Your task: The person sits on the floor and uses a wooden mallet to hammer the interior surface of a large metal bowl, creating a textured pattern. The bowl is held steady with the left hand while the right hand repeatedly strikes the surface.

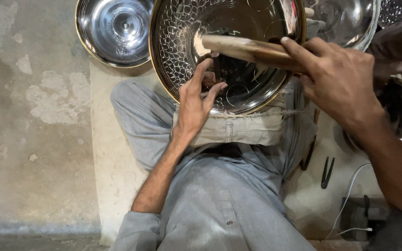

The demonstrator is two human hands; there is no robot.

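An engraved metal bowl (238,51) rests on a folded cloth pad (238,128) over the person's lap at twelve o'clock. The left hand (196,100) pinches a small punch (217,69) against it. The right hand (338,79), at two o'clock, grips a wooden mallet (247,49). A plain bowl (115,30) lies at ten o'clock.

A worn, patchy concrete floor (29,139) carries a pale mat (112,176) — on it, far left, a shiny steel bowl (115,30); at right lie black pliers (326,172) and a white cable (350,195)
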